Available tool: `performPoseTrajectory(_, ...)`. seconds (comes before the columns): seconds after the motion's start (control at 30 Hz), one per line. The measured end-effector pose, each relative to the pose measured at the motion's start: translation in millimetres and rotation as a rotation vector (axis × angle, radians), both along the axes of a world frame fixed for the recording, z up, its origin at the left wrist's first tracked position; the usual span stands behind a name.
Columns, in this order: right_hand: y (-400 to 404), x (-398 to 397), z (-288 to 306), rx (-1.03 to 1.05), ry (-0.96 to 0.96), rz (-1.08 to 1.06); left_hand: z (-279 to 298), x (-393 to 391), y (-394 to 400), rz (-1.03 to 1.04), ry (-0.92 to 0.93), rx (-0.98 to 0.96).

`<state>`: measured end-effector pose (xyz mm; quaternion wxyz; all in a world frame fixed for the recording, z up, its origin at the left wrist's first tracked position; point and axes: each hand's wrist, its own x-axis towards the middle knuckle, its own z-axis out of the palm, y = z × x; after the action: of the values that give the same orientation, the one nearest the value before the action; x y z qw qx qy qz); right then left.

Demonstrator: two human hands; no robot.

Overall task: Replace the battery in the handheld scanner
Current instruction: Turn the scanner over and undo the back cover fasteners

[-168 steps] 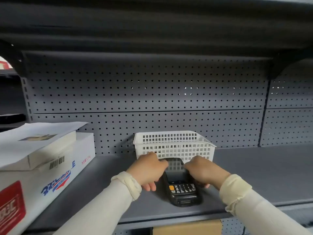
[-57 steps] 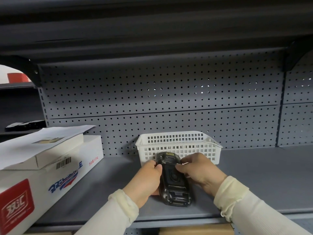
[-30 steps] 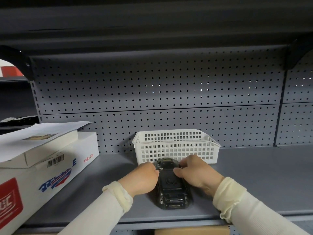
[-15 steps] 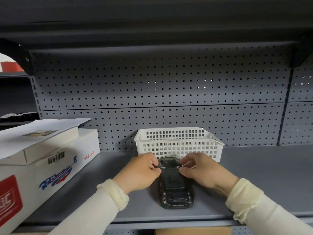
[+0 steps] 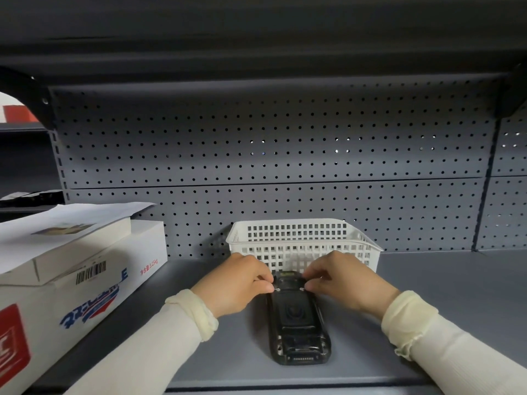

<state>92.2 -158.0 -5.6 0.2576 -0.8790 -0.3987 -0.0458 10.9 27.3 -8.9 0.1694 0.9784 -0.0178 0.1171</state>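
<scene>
The black handheld scanner [image 5: 296, 323] lies face down on the grey shelf [image 5: 442, 303], its back cover up and its connector end toward me. My left hand [image 5: 236, 283] pinches the scanner's far left edge with thumb and fingers. My right hand [image 5: 342, 277] pinches the far right edge in the same way. Small metal latches or screws show at the fingertips. No loose battery is in view.
A white slotted plastic basket [image 5: 302, 240] stands just behind the scanner against the pegboard back wall [image 5: 271, 155]. A white cardboard box [image 5: 71, 289] with a barcode and paper on top fills the left side. The shelf front edge runs close below the scanner.
The scanner has been turned from keypad up to back up and laid flat on the shelf. Both hands have shifted to its far end, gripping either side.
</scene>
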Motion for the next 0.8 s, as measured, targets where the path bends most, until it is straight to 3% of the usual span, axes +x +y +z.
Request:
performPoseTrajectory(0.23, 1, 4, 1, -0.051, -0.06, 0.054, -2, 4, 2, -0.041, -0.014, 0.035)
performPoseTrajectory(0.8, 0, 11, -4, -0.191, -0.189, 0.125, -5, 8, 4, -0.117, -0.044, 0.522)
